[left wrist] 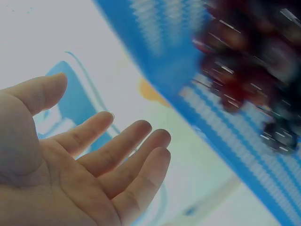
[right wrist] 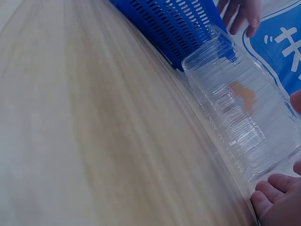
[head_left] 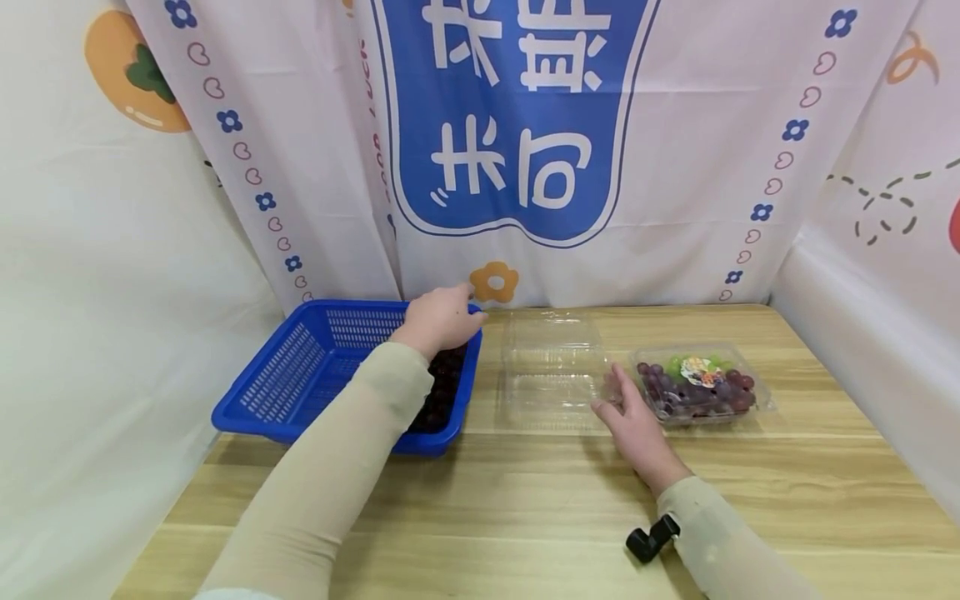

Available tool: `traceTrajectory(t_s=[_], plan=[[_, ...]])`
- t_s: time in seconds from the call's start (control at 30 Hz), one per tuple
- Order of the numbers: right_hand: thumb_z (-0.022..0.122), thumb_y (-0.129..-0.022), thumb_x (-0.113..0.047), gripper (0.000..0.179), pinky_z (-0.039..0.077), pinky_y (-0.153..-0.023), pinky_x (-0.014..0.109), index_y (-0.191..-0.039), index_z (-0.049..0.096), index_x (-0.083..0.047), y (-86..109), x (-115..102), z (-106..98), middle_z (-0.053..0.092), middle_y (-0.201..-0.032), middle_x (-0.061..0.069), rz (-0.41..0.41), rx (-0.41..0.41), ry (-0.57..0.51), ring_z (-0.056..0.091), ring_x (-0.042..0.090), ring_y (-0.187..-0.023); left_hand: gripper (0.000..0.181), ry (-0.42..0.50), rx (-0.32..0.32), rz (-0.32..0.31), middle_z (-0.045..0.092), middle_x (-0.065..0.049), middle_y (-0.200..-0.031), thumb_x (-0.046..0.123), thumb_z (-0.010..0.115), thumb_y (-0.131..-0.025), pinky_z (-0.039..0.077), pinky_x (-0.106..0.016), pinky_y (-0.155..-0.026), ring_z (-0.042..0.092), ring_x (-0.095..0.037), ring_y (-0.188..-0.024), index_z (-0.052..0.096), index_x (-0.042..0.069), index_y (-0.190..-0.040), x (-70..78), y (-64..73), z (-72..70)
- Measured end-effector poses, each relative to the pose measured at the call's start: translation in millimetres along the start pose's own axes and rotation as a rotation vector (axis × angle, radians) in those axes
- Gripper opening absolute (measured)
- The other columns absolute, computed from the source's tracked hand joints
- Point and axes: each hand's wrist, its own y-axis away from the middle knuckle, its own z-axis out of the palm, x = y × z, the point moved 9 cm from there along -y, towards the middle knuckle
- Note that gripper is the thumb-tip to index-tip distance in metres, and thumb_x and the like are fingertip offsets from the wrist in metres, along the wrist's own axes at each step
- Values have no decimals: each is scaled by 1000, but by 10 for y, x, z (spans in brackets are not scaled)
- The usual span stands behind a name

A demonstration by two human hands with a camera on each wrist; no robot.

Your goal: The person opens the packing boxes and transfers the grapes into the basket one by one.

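My left hand [head_left: 441,318] is over the right end of a blue plastic basket [head_left: 258,423], its fingers spread loosely with nothing in them. Dark red grapes [left wrist: 235,61] lie in that end of the basket, partly covered by the hand and sleeve in the head view. An opened clear plastic clamshell box [head_left: 555,383] sits just right of the basket. At its right edge is my right hand [head_left: 636,425], fingers extended, fingertips close by the rim. In the right wrist view the clear box [right wrist: 244,117] holds nothing.
A closed clear box of grapes [head_left: 701,387] with a round label stands right of my right hand. The wooden table [head_left: 525,517] meets a printed curtain [head_left: 675,242] at the back. A small black device [head_left: 652,537] is on the right wrist.
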Motion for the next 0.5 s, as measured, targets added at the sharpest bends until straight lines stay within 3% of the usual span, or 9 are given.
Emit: traceTrajectory(t_s=[0.3, 0.5], plan=[[56, -104, -29, 84, 21, -119, 52, -164, -2, -20, 19, -34, 15, 14, -167, 16, 4, -6, -5, 21, 39, -150, 58, -33, 41, 232, 56, -2, -145, 46, 55, -100, 48, -49, -99, 57, -26, -125, 47, 20, -151, 796, 242, -22], [56, -104, -28, 86, 23, -117, 56, -164, -6, -21, 49, -124, 27, 9, -167, 19, -25, 6, 36, 22, 44, -148, 53, -18, 106, 341, 57, -2, -143, 42, 57, -100, 52, -45, -95, 59, -23, -123, 50, 19, -148, 1207, 372, 48]])
